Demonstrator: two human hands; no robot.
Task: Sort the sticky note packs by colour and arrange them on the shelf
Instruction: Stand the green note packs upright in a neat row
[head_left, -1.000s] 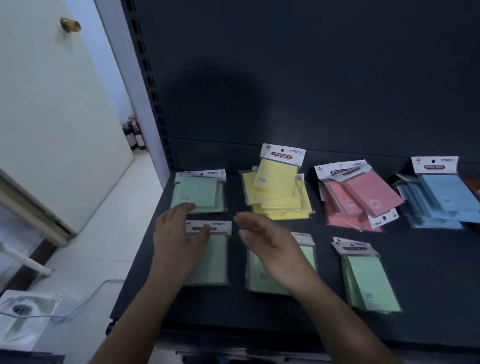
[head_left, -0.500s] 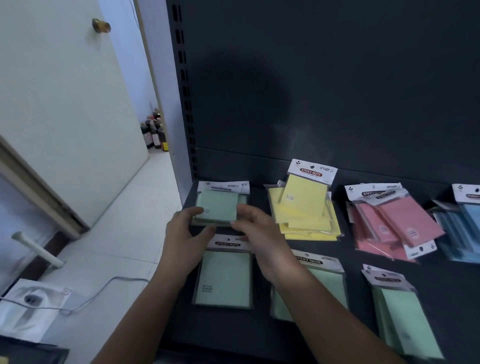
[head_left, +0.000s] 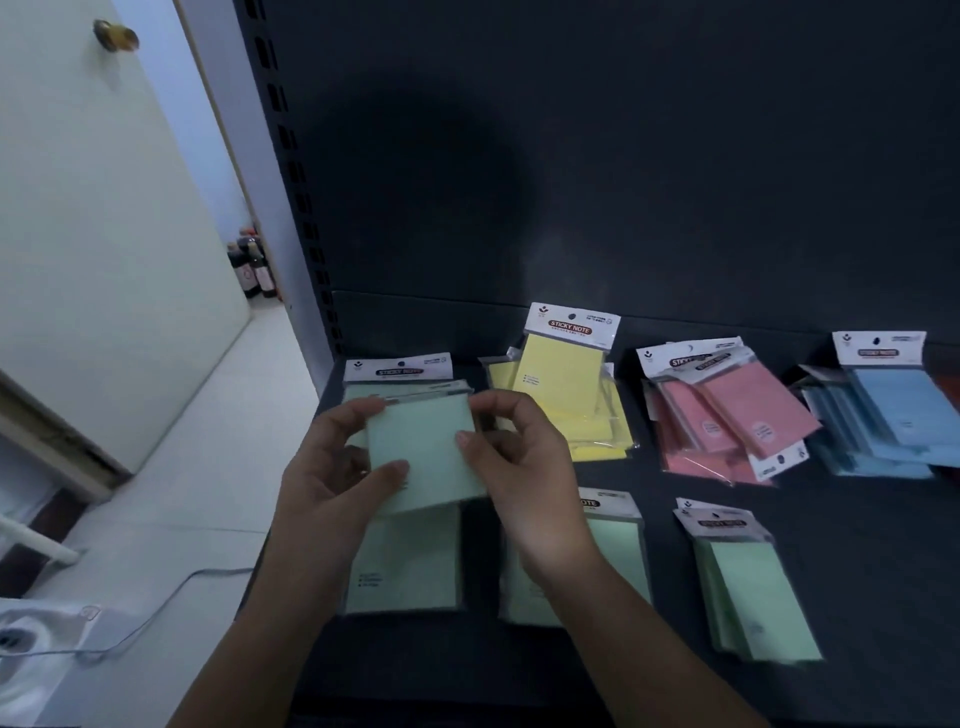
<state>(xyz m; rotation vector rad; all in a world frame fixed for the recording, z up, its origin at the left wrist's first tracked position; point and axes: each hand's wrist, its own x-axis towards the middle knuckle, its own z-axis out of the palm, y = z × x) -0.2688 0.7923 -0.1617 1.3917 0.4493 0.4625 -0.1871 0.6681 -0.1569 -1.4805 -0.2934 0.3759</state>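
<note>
— Both hands have come up off the near row since a moment ago, and now they carry a green pack (head_left: 426, 452) between them, lifted clear of the shelf (head_left: 857, 561).

— Who holds what?

— Left hand (head_left: 337, 467) is clamped on its left edge, thumb on the face; right hand (head_left: 519, 467) pinches the right edge, fingers closed on it. The pack hangs above the near-left green pack (head_left: 405, 561), just short of the far green pile (head_left: 400, 376) at the shelf's far left corner.

— So the colours are mostly done?

— I'd say so. Yellow pile (head_left: 566, 395), pink pile (head_left: 727, 415) and blue pile (head_left: 883, 415) sit in a far row, left to right, each apart from its neighbour. Green is the straggler: besides the near-left pack, a near-middle green pack (head_left: 618, 551) lies partly under the right wrist and a near-right green stack (head_left: 753, 587) waits further along.

— And the lift means?

— Probably that the greens are being gathered onto that far pile, one at a time. Several remain.
</note>
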